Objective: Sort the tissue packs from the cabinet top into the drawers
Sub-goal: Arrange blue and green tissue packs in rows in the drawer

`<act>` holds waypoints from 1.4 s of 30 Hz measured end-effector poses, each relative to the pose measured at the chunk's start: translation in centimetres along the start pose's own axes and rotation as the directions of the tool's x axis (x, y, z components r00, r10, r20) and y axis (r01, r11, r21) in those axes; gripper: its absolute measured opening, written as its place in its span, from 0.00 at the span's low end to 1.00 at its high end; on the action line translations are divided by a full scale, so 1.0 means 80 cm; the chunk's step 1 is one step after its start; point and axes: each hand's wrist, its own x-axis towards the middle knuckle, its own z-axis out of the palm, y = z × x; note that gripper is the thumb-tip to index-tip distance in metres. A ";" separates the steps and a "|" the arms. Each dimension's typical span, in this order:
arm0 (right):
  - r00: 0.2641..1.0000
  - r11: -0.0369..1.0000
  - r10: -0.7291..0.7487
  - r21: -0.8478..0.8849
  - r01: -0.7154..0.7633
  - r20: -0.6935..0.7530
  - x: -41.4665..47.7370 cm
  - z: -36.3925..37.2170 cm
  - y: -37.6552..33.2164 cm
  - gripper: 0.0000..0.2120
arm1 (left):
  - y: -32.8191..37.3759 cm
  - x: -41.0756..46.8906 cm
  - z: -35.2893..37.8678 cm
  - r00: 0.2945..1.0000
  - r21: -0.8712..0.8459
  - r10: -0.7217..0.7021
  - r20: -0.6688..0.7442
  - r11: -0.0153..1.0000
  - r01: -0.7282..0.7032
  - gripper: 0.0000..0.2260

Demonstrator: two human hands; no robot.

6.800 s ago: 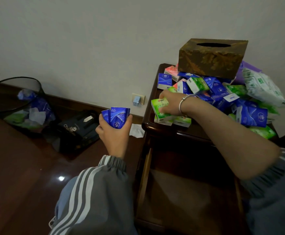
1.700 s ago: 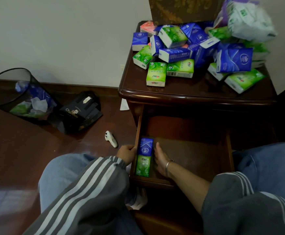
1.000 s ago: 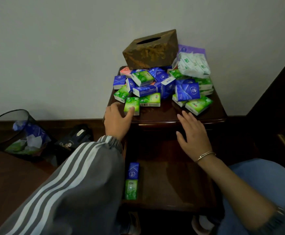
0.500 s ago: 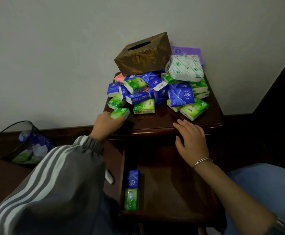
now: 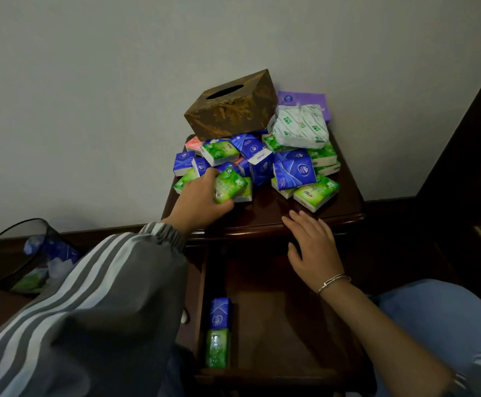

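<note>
In the open dark wooden drawer (image 5: 285, 333), against its left wall: one blue tissue pack (image 5: 220, 313) and one green tissue pack (image 5: 218, 348), end to end, same as half a second ago. Above, on the dark wooden cabinet top (image 5: 262, 213), a heap of blue and green packs (image 5: 267, 164) before a brown patterned tissue box (image 5: 230, 106). Left hand (image 5: 202, 200) now clasping a green pack (image 5: 229, 188) at the heap's edge, previously nearer the cabinet's front. Right hand (image 5: 313, 247) flat, fingers spread, holding nothing, at the front edge.

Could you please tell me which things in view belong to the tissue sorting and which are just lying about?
Part of the job:
green pack in left hand
pile of packs on cabinet top
open drawer holding blue pack, green drawer pack
right hand, empty

Lying about:
brown tissue box
waste bin
</note>
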 end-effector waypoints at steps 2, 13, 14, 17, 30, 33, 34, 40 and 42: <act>1.000 1.000 0.011 0.001 -0.011 -0.001 0.000 0.001 -0.001 0.25 | -0.008 -0.010 0.002 0.999 -0.018 0.022 -0.031 1.000 -0.023 0.27; 0.999 0.999 0.031 -0.010 -0.031 -0.029 0.000 0.004 -0.010 0.25 | -0.003 -0.013 0.017 0.937 -0.416 -0.348 -0.041 0.858 0.301 0.27; 0.999 0.999 0.030 -0.018 -0.030 -0.026 -0.001 0.004 -0.010 0.26 | 0.000 -0.013 0.021 0.927 -0.436 -0.374 -0.016 0.837 0.330 0.27; 1.000 0.999 0.028 -0.032 -0.028 -0.007 -0.002 0.005 -0.009 0.26 | 0.005 -0.013 0.031 0.914 -0.432 -0.406 -0.001 0.824 0.366 0.27; 0.955 0.979 -0.198 -0.100 0.180 -0.221 0.066 -0.012 -0.070 0.15 | -0.035 -0.065 0.017 0.810 -0.619 -0.547 -0.214 0.717 0.321 0.26; 0.978 0.955 -0.172 -0.262 0.135 -0.121 0.130 -0.034 -0.089 0.19 | -0.046 -0.094 0.020 0.800 -0.661 -0.565 -0.203 0.682 0.314 0.24; 0.991 0.941 -0.127 -0.321 0.105 -0.045 0.152 -0.041 -0.093 0.21 | -0.049 -0.102 0.023 0.794 -0.676 -0.575 -0.199 0.667 0.313 0.24; 0.974 0.773 0.030 -0.623 0.121 0.226 0.217 -0.043 -0.098 0.23 | -0.060 -0.123 0.041 0.803 -0.687 -0.562 -0.197 0.663 0.296 0.26; 0.977 0.738 0.002 -0.660 0.141 0.212 0.219 -0.042 -0.094 0.21 | -0.063 -0.122 0.042 0.815 -0.672 -0.546 -0.191 0.678 0.297 0.27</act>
